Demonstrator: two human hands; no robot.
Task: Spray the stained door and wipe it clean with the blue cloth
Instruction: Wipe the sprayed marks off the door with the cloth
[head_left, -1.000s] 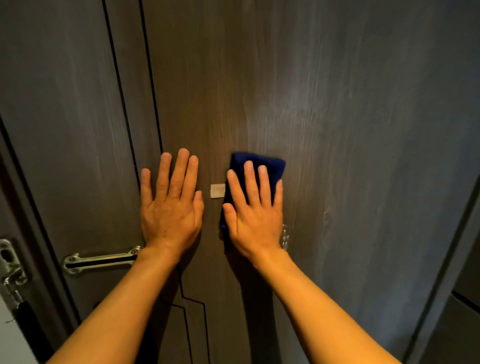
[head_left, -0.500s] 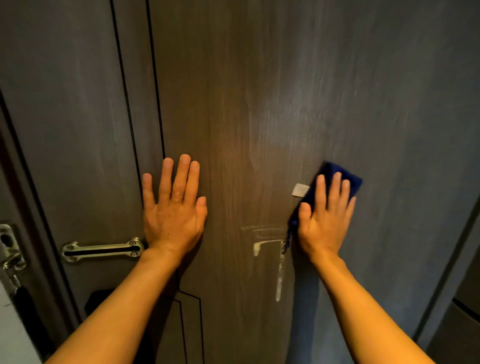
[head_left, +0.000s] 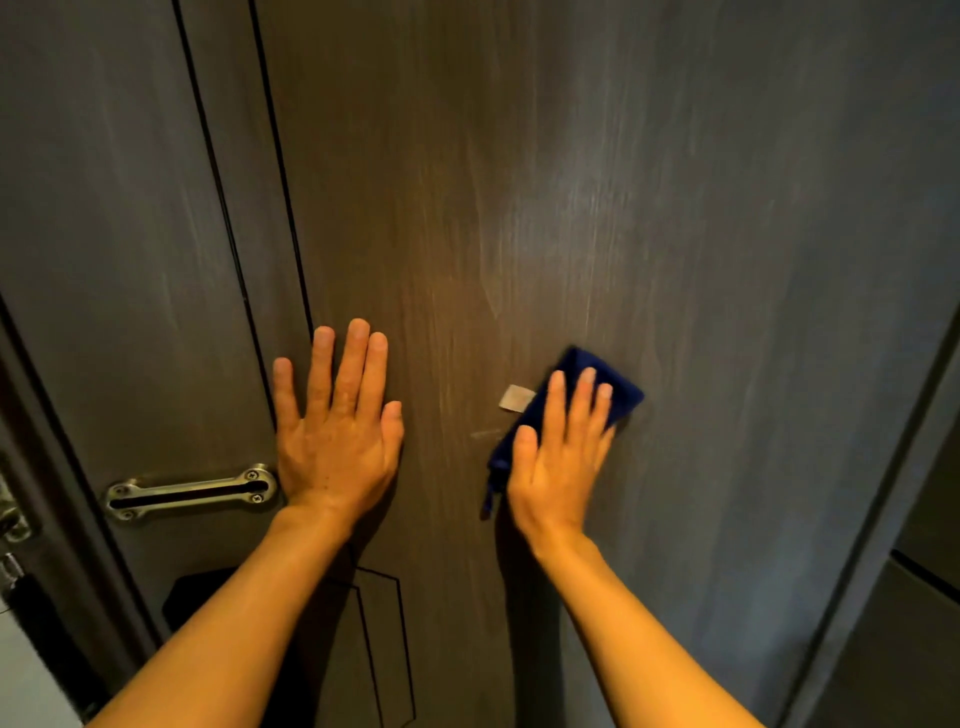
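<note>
The dark wood-grain door (head_left: 519, 182) fills the view. My right hand (head_left: 563, 457) presses a folded blue cloth (head_left: 621, 387) flat against it at mid-height, right of centre. A small white label (head_left: 516, 399) sticks out from the cloth's left edge. A faint pale streak (head_left: 485, 433) shows on the door just left of the cloth. My left hand (head_left: 337, 436) lies flat on the door with fingers spread, holding nothing. No spray bottle is in view.
A metal slide-latch plate (head_left: 189, 491) is fixed on the door left of my left hand. The door frame with lock hardware (head_left: 10, 519) runs down the left edge. A dark frame edge (head_left: 883, 467) slants down the right side.
My right hand slid the cloth right, then back left and down over the white smear, which is now mostly gone. My left hand stayed put.
</note>
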